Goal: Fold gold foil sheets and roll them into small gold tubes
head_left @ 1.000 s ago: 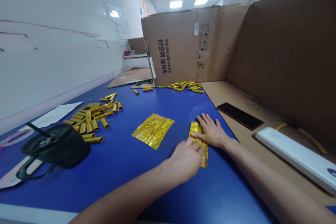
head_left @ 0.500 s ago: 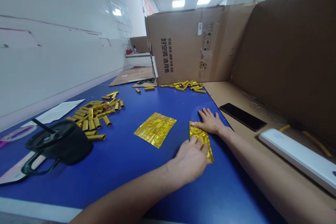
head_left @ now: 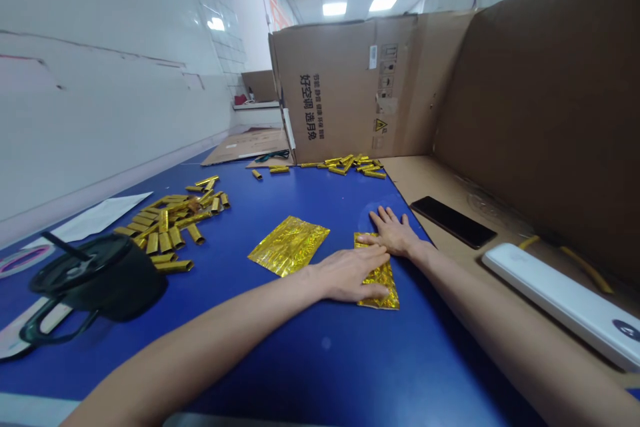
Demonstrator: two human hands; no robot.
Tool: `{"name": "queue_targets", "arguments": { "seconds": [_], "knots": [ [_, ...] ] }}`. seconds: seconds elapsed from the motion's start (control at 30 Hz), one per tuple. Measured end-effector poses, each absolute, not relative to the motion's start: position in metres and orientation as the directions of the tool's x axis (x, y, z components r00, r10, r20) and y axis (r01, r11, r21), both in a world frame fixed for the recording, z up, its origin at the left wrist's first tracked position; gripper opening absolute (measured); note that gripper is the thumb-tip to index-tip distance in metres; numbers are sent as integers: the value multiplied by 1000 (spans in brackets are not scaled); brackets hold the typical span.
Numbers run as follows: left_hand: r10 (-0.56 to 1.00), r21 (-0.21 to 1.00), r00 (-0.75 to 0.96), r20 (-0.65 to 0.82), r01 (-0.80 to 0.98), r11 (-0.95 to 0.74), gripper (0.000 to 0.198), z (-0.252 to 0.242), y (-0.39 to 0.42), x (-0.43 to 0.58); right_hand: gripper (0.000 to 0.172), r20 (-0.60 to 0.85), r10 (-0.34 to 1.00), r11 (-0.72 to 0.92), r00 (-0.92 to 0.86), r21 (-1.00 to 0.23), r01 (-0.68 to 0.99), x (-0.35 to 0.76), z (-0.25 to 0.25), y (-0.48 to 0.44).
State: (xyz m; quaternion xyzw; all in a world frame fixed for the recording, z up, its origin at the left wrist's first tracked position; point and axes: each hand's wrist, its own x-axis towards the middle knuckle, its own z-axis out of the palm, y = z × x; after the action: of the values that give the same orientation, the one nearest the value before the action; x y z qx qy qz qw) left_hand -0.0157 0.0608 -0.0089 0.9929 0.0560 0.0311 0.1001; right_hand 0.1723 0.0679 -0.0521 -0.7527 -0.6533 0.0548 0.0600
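Note:
A sheet of shiny gold foil paper lies flat on the blue table, partly covered by both hands. My left hand rests across its middle and left edge, fingers stretched out and pointing right. At the sheet's far end, my right hand lies flat with its fingers spread, the thumb over the foil and the other fingers on the table. A second gold foil sheet lies to the left of my left hand, touched by neither hand.
A pile of gold tubes lies left, behind a dark lidded mug. More gold tubes lie before the cardboard box. On cardboard at right are a black phone and a white oblong device.
My left hand has shifted up and left on the foil, turning so its fingers point right and flatten out. My right hand stays pressed in place. The whole view has shifted slightly.

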Motion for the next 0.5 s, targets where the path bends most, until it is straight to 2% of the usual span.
{"name": "queue_targets", "arguments": {
  "seconds": [0.07,0.17,0.5],
  "knots": [
    [106,218,994,1,104,-971,79,-17,61,-16,88,-1,991,-134,136,-161,978,173,-52,68],
    [108,214,993,-41,114,-970,92,-24,57,-18,89,2,991,-130,132,-164,978,172,-52,67],
    [56,270,997,-61,71,-960,94,-14,8,-37,91,2,990,-138,140,-162,977,169,-50,65]
  ]
}}
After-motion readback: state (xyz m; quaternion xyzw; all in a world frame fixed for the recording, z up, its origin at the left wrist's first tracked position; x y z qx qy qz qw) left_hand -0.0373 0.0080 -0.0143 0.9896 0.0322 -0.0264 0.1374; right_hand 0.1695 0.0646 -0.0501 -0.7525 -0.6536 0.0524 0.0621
